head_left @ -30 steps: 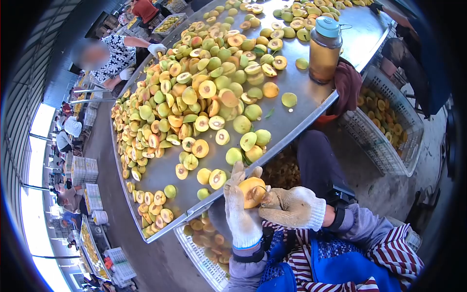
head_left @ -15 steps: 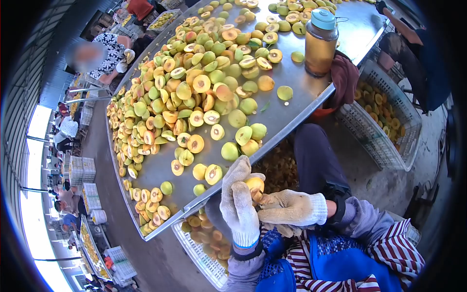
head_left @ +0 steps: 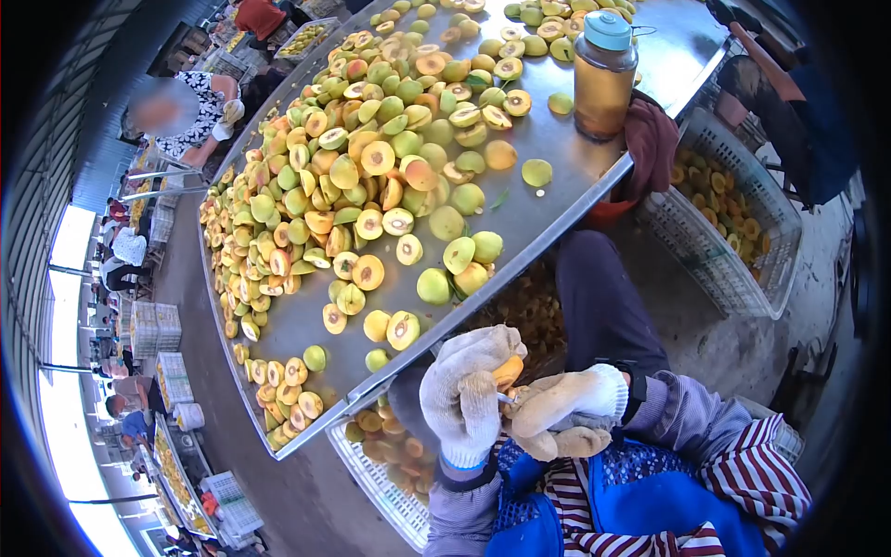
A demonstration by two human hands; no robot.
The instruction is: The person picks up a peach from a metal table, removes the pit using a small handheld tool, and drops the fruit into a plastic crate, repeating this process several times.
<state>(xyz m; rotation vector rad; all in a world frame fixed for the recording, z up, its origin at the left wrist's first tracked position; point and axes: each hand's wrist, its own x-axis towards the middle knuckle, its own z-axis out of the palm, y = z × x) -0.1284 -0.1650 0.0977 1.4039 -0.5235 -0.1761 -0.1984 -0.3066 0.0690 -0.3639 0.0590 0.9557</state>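
Note:
My left hand [head_left: 467, 395], in a white knitted glove, is closed around a yellow-orange peach half [head_left: 508, 371], mostly covered by the glove. Against the lower side of the fruit is my right hand [head_left: 563, 408], gloved too, its fingers pinched together. A thin shiny tip shows between the two hands, but the glove hides what it belongs to. Both hands are in front of my lap, just off the near edge of the metal table [head_left: 548, 218]. Halved peaches [head_left: 376, 158] are heaped on that table, several cut side up with the stone showing.
A bottle with a blue lid [head_left: 605, 79] stands near the table's right edge, beside a dark red cloth [head_left: 650, 139]. Crates of fruit sit on the floor: a grey crate [head_left: 719, 269] at right, a white crate [head_left: 371, 478] below the table. Other people work around the hall.
My left fingers have curled further over the peach half, and the fruit has turned and shifted slightly right. My right hand has rotated and moved a little lower. The view has shifted slightly.

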